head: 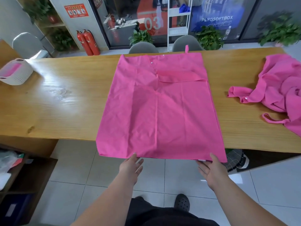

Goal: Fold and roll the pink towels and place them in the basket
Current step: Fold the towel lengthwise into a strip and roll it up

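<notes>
Pink towel (159, 108) lies spread flat ahead of both hands, its near hem hanging off the table (65, 103) edge. Left hand (131, 168) and right hand (211, 170) sit at that hem, fingers straight, gripping nothing. Step judged: start of the first fold, so the next move calls for pinching the hem evenly at both sides. Basket (16, 72) stands far beyond the left hand, and a crumpled pink heap (276, 88) lies out past the right.

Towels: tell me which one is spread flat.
The centre towel, hanging over the near edge of the table; the right towel lies crumpled.
</notes>
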`<state>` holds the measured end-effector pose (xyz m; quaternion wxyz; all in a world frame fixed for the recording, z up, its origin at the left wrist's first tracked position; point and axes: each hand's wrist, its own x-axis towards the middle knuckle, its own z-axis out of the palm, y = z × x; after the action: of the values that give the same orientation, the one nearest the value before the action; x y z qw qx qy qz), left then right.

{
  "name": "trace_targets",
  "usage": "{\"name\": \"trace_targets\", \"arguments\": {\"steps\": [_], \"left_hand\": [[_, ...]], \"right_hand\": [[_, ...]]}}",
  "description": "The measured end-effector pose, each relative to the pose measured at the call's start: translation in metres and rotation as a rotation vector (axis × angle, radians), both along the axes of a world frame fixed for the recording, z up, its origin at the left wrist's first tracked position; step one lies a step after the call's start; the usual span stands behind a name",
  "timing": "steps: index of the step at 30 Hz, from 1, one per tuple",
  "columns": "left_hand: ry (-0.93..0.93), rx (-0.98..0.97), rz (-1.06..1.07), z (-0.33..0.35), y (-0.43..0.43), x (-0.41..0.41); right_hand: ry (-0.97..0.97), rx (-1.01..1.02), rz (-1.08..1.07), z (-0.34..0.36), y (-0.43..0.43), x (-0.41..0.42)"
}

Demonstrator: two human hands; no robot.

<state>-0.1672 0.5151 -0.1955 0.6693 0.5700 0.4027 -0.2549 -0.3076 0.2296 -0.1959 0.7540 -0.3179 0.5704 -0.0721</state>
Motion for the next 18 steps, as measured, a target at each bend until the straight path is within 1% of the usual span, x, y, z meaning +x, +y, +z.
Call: {"name": "trace_targets", "arguments": {"steps": [5,9,18], "left_hand": [[-0.004,-0.001,0.022,0.005,0.038,0.026],[-0.007,-0.005,0.068,0.003,0.076,0.043],[0.004,-0.052,0.133,0.003,0.139,0.079]], "right_hand": [[-0.041,0.062,-0.012,0.009,0.044,0.032],[-0.043,0.075,0.046,0.017,0.093,0.057],[-0.009,-0.037,0.162,0.012,0.165,0.086]]}}
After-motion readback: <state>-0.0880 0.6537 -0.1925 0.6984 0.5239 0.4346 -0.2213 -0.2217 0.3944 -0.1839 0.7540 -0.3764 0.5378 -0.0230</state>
